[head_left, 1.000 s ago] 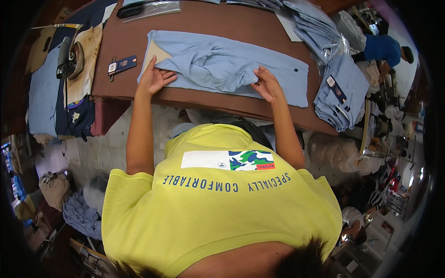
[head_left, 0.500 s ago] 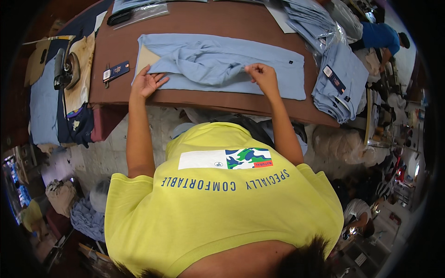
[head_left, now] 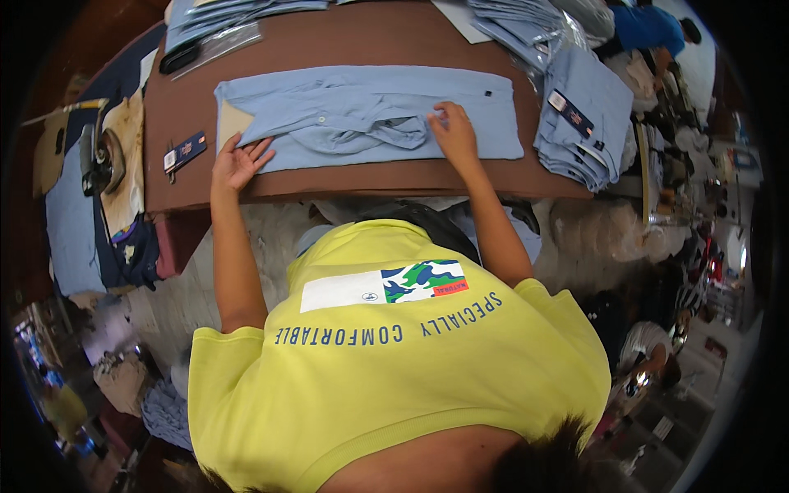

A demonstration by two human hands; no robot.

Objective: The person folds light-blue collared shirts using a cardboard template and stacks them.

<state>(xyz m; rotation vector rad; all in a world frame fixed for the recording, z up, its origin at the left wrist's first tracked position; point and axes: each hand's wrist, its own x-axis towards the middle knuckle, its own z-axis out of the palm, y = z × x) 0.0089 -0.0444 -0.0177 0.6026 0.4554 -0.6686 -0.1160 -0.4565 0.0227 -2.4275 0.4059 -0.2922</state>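
Observation:
In front of me lies a light blue shirt (head_left: 345,90), folded into a long strip across the table. A beige board (head_left: 237,123) shows at its left end. Rumpled cloth with small buttons lies along the strip's middle. My left hand (head_left: 238,164) is palm up at the near left corner, its fingers spread and touching the cloth. My right hand (head_left: 454,135) rests over the right part of the shirt, fingers bent but apart, beside the rumpled fold. Nothing shows gripped in either hand.
The brown table (head_left: 312,185) carries a dark tag (head_left: 185,151) at left and folded blue shirts (head_left: 579,123) at right. An iron (head_left: 103,156) stands on a scorched cloth farther left. Bagged shirts (head_left: 518,25) lie at the back. A person in blue (head_left: 645,31) is at the far right.
The lifted cloth at my right hand has come down flatter, and the right hand's pinch has loosened. My left hand stays at the shirt's left end. The whole view has shifted slightly.

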